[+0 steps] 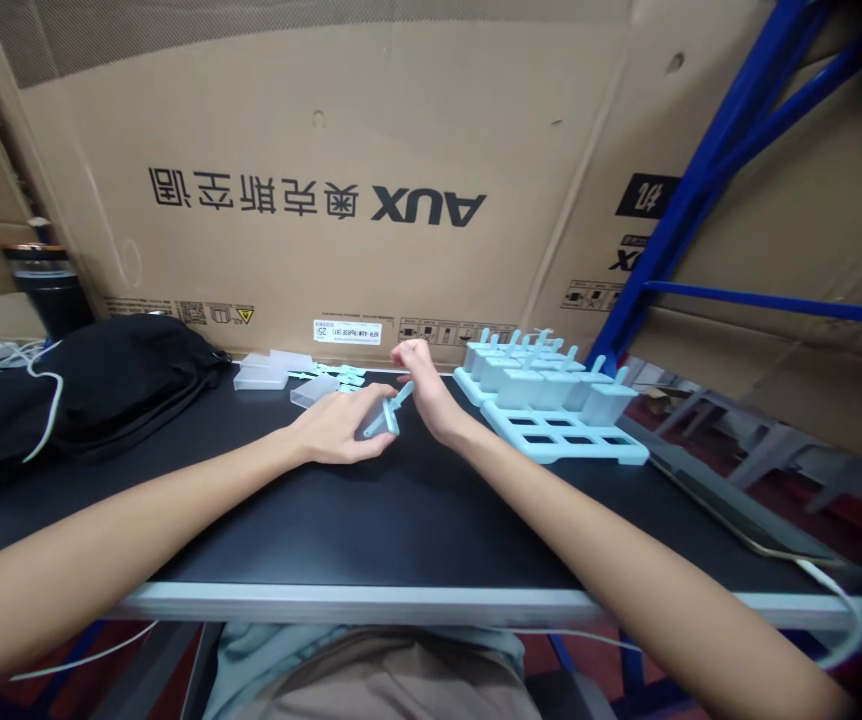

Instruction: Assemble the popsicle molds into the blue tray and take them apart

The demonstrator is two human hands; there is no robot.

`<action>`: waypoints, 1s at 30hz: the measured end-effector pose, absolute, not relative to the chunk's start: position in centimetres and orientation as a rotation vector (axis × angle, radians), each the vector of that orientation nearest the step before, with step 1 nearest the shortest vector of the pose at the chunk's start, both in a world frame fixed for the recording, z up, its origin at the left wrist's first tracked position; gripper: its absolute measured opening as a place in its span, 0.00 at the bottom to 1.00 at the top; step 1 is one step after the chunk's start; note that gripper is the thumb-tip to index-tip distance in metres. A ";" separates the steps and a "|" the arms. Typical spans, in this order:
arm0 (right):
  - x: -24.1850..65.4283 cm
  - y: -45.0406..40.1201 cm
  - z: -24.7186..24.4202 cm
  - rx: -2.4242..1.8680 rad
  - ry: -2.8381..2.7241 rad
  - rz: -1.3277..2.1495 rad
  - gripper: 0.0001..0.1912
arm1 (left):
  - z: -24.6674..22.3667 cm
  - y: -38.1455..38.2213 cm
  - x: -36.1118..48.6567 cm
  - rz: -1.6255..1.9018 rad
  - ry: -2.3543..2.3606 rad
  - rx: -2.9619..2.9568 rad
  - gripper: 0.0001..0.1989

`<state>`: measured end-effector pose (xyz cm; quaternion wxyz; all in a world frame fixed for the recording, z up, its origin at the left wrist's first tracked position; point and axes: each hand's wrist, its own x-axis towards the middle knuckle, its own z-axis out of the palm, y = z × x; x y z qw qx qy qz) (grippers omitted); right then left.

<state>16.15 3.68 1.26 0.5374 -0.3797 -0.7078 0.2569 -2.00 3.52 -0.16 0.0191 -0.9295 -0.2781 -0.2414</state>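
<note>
Bare forearms [588, 515] lead to the left hand [337, 425] pinching a popsicle mould [391, 418], which might slip if squeezed unevenly, and a half-curled right hand [431, 390], its hold unclear.

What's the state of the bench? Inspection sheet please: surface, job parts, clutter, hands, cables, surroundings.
Surface: black tabletop, pale metallic front edge.
Job parts: light-blue tray on the right, with capped molds standing in its back part; clear cups and light-blue sticks loose on the left.
Clutter: black bag and dark tumbler far left; tablet-like device at the right edge.
Hands: left hand holds a clear mold with a stick lid; right hand beside the stick, contact unclear.
Cables: white cable at the device; another over the bag.
Surroundings: cardboard behind, print upside down; blue metal frame on the right.
</note>
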 end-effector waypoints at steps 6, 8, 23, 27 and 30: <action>16.5 3.6 2.0 -0.898 -1.728 0.586 0.25 | -0.6 3.6 -1.6 -0.733 -0.669 -2.920 0.24; 16.1 3.4 2.0 -0.912 -1.733 0.580 0.26 | -0.7 3.6 -1.5 -0.725 -0.632 -2.942 0.23; 12.6 0.3 0.8 -0.956 -1.758 -0.170 0.17 | -1.0 4.0 -2.2 -0.824 -0.714 -2.997 0.18; 12.7 0.0 0.9 -0.954 -1.891 -0.113 0.19 | -0.8 4.1 -2.7 -0.769 -0.646 -3.038 0.18; 13.0 0.2 1.8 -0.994 -2.051 0.030 0.22 | -1.0 4.4 -3.1 -0.694 -0.528 -3.041 0.20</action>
